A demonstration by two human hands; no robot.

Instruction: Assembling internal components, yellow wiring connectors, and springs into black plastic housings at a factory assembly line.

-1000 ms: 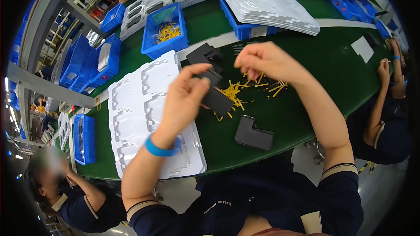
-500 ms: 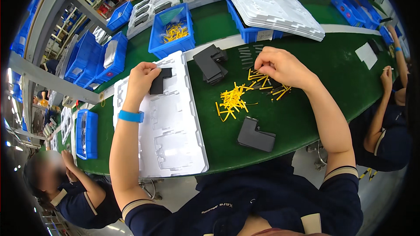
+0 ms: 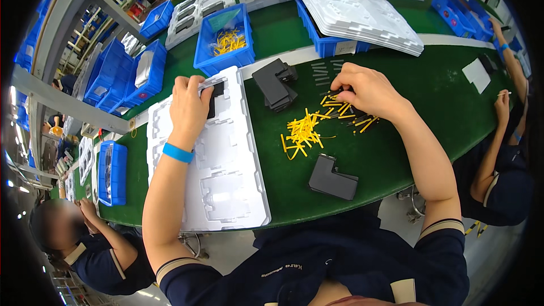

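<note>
My left hand (image 3: 190, 105) is at the far end of a white moulded tray (image 3: 226, 192), its fingers closed on a black L-shaped piece (image 3: 218, 92). Part of that piece is hidden behind the fingers. Over to the right, my right hand (image 3: 365, 88) pinches down at a scatter of yellow strips (image 3: 344, 107) and small black strips (image 3: 360, 118); what sits between its fingertips cannot be made out. A larger heap of yellow strips (image 3: 303, 131) lies nearer me. Short dark strips (image 3: 320, 72) are lined up beyond the right hand.
A stack of black L-shaped pieces (image 3: 275, 85) sits right of the tray; another black L-shaped stack (image 3: 333, 178) lies near the table edge. Behind stand a blue bin (image 3: 224, 62) holding yellow strips and stacked white trays (image 3: 368, 17). Co-workers sit at both sides.
My left hand has shifted slightly nearer me and turned, covering more of the black piece. My right fingertips have come down a little into the scattered strips.
</note>
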